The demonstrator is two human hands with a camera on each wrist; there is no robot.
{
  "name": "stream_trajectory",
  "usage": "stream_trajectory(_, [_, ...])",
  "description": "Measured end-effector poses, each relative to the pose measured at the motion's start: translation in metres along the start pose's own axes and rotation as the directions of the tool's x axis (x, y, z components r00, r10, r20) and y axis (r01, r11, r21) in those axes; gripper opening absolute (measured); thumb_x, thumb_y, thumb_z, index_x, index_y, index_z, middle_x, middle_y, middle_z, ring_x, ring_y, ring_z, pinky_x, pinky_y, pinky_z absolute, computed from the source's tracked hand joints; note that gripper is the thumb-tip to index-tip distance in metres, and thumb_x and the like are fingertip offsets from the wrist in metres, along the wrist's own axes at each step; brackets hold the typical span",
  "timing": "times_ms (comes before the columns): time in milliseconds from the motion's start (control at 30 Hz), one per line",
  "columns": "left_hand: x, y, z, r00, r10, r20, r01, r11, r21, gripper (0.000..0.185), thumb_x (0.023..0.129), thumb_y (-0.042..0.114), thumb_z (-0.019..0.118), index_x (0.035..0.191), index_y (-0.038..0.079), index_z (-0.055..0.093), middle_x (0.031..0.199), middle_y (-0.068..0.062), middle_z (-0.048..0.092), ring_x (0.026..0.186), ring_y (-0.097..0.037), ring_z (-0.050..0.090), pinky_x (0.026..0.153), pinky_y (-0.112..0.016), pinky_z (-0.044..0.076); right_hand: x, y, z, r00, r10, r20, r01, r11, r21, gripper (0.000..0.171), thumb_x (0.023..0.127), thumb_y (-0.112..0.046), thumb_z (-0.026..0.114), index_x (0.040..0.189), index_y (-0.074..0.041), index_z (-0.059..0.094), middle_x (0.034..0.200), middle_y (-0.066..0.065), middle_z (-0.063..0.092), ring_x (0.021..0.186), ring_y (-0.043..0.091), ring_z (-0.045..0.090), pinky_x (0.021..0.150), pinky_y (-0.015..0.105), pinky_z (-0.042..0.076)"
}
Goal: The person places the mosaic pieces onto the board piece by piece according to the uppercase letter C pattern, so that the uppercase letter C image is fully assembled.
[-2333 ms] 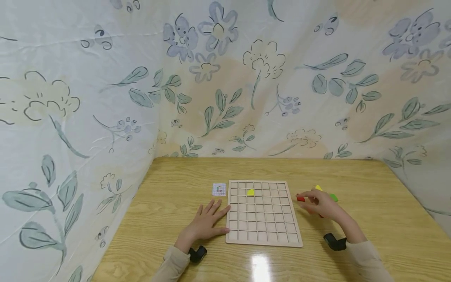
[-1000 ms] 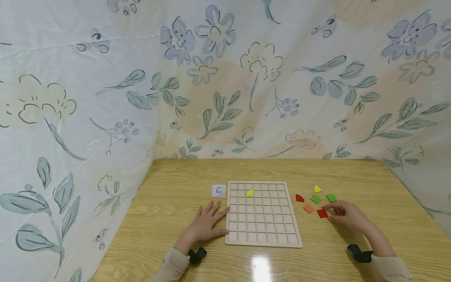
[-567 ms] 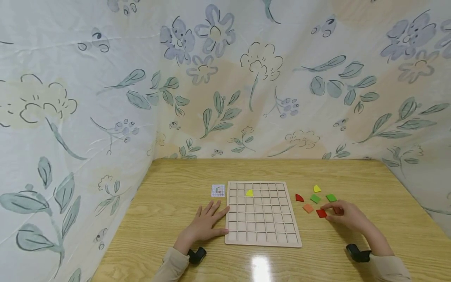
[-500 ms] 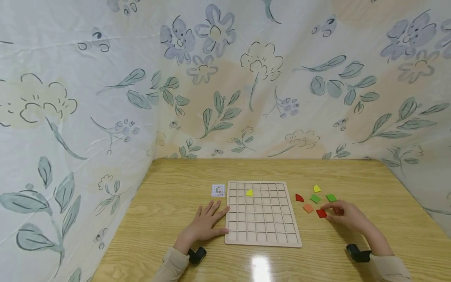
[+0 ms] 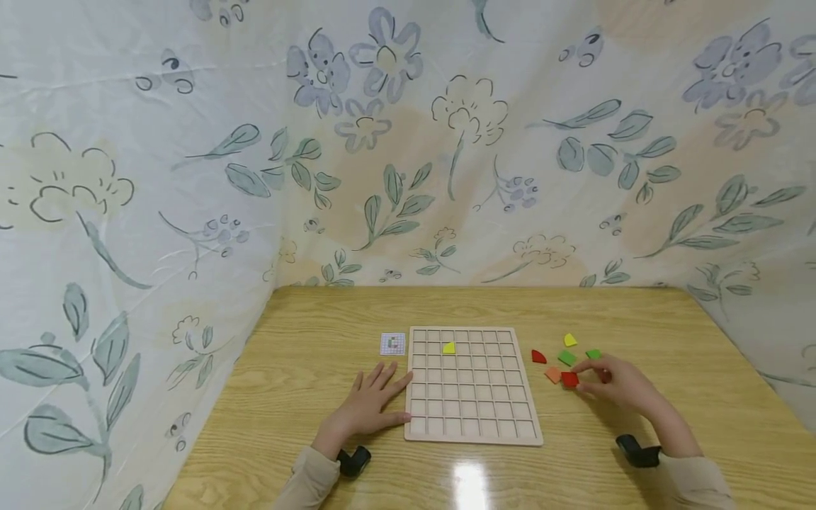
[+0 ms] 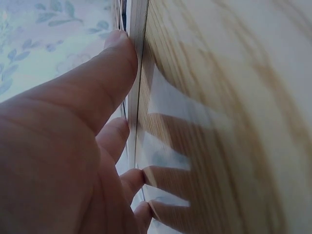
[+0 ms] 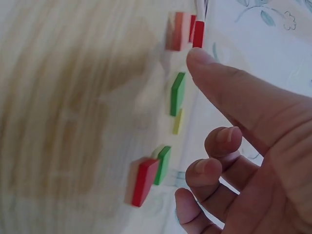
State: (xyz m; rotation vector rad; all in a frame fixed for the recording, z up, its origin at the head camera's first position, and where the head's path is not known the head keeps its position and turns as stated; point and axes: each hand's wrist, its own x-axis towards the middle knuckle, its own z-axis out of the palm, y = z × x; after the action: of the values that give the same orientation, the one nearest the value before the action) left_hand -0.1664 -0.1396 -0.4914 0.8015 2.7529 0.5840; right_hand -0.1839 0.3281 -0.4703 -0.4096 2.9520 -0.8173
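Since the earlier frames, the right hand (image 5: 612, 382) is sliding a red square (image 5: 569, 380) leftward, so that it is now lying just beside the orange piece (image 5: 552, 374) instead of apart from it. That hand is resting on the table (image 5: 319, 340) with loosely curled fingers; its fingertips are touching the red square's right edge in the head view, but whether they are pinching it I cannot tell. In the wrist view the thumb (image 7: 229, 87) is stretching out above the tiles, holding nothing.

Around it are lying a red quarter-round (image 5: 538, 356), two green squares (image 5: 566, 358) (image 5: 593, 353) and a yellow piece (image 5: 570, 341), all to the right of the grid board (image 5: 472, 425).

Another yellow piece (image 5: 449, 347) is sitting in a cell of the board's second row from the far edge.

The left hand (image 5: 370, 404) is lying flat, fingers straight and spread, with the thumb (image 6: 105, 83) pressing against the board's left edge. A small pattern card (image 5: 392, 343) is lying beyond the left hand, just beside the board's far left corner.
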Motion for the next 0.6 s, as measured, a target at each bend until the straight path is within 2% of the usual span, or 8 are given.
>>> stream_trajectory(200, [0.000,-0.001,0.001,1.000,-0.006,0.001,0.006,1.000,0.001,0.072,0.088,0.055,0.051,0.148,0.024,0.025,0.155,-0.012,0.014,0.142,-0.038,0.006,0.107,-0.065,0.006,0.005,-0.015,0.000,0.999,-0.020,-0.040,0.020,1.000,0.006,0.025,0.078,-0.027,0.075,0.097,-0.013,0.071,0.071,-0.001,0.040,0.062,0.009,0.034,0.051,0.023,0.026])
stream_trajectory(367, [-0.001,0.000,0.000,1.000,-0.006,-0.002,0.006,1.000,-0.002,0.072,0.088,0.054,0.051,0.148,0.023,0.026,0.154,-0.014,0.014,0.141,-0.039,0.007,0.107,-0.066,0.007,0.012,-0.023,0.003,0.995,-0.069,-0.067,0.070,0.998,0.004,0.023,0.076,-0.025,0.076,0.095,-0.014,0.071,0.071,-0.002,0.042,0.065,0.009,0.036,0.053,0.023,0.028])
stream_trajectory(600, [-0.002,0.003,-0.001,1.000,-0.003,0.004,0.003,1.000,-0.006,0.072,0.089,0.054,0.051,0.148,0.022,0.026,0.155,-0.014,0.014,0.141,-0.039,0.007,0.107,-0.065,0.006,0.023,-0.034,0.009,0.993,-0.102,-0.060,0.104,0.994,0.026,0.022,0.077,-0.022,0.075,0.097,-0.013,0.070,0.069,0.000,0.042,0.062,0.008,0.034,0.054,0.023,0.028])
